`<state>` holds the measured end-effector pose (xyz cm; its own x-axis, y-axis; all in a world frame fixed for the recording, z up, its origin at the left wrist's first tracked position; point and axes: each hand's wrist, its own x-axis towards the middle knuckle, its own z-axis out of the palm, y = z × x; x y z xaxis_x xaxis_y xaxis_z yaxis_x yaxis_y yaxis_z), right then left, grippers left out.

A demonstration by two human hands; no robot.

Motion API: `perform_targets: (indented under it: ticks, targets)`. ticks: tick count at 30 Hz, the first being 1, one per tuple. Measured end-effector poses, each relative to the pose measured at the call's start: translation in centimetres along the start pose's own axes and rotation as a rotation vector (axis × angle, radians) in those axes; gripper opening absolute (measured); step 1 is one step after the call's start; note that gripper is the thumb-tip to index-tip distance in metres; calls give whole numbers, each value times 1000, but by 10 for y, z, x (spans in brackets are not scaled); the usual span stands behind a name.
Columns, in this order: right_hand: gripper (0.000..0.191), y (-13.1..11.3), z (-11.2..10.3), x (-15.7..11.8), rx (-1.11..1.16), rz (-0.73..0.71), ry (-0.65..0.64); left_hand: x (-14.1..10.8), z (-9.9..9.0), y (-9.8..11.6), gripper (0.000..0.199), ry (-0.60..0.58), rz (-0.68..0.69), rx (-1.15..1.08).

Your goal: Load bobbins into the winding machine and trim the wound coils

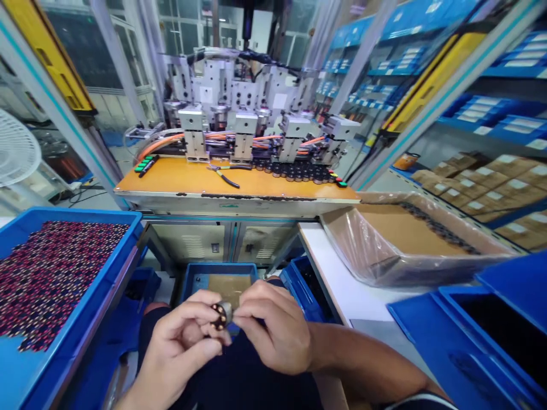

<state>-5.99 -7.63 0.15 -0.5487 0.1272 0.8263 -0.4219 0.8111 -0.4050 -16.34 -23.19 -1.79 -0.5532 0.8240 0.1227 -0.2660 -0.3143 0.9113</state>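
My left hand (188, 336) is closed around a small round part (220, 316) above my lap, gripping it between thumb and fingers. The part has a dark face with a ring of copper-coloured spots and a grey metal side. My right hand (273, 324) is pinched at the right edge of this part, thumb against forefinger. Whatever lies between those right fingertips is too small to make out. Below and behind the hands, a blue bin (220, 272) with a brown sheet in it stands on the floor.
A blue tray (134, 225) of many red-and-dark round parts is at left. Ahead, pliers (226, 175) and a row of dark round parts (294, 172) lie on the orange bench (171, 185) before a machine (243, 125). A plastic-lined carton (376, 267) and blue bins (465, 293) stand right.
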Motion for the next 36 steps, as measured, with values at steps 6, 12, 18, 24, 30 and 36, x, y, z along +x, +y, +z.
perform_targets:
  ticks: [6,12,18,24,30,36]
  targets:
    - [16,-1,-16,4,41,21,-207,7,1,-5,17,-167,148,-234]
    - [15,-5,-18,9,-8,-107,-250,7,0,-12,39,-182,-92,-335]
    - [15,-5,-15,12,-86,-145,-273,4,-2,-14,25,-256,-221,-247]
    - [12,3,-8,9,-112,-72,-284,2,-1,-16,28,-131,-52,-290]
    - [12,3,-9,13,-85,-54,-321,5,-2,-15,41,-36,89,-407]
    - [15,1,-15,23,-25,-163,-376,9,-1,-24,39,-205,-147,-440]
